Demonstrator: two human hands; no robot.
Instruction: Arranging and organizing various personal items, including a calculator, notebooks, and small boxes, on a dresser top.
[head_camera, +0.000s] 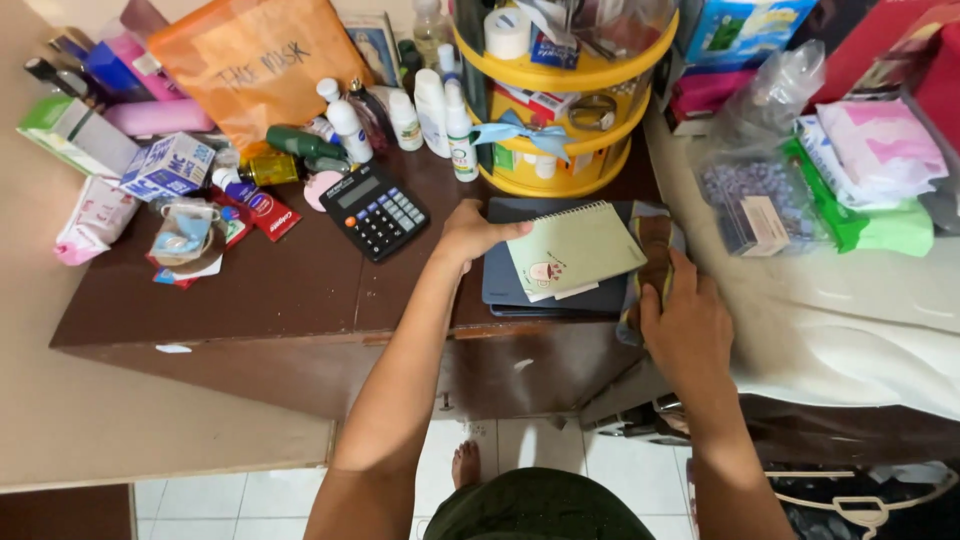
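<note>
Left hand (468, 234): resting with fingers curled loosely against the left edge of the spiral notebook (573, 249), thumb touching its cover; not clamping anything.
Right hand (688, 322): lying palm down, fingers closing on the folded cloth (652, 250) just right of the notebook.
Notebook: pale green card cover, wire-bound along the top, sitting tilted, a small cartoon printed near its lower corner.
Dark folder (500, 280): flat, matte blue-grey slab with rounded corners, lying under the notebook and showing past its left and lower edges.
Cloth: soft, brown and grey, rumpled, hanging over the front edge beside the notebook.
Tabletop (290, 290): smooth dark brown wood, worn along the front edge below the notebook.
Calculator (375, 211): black plastic, lying left of the notebook.
Yellow organiser (560, 120): round tiered plastic, standing just behind the notebook.
</note>
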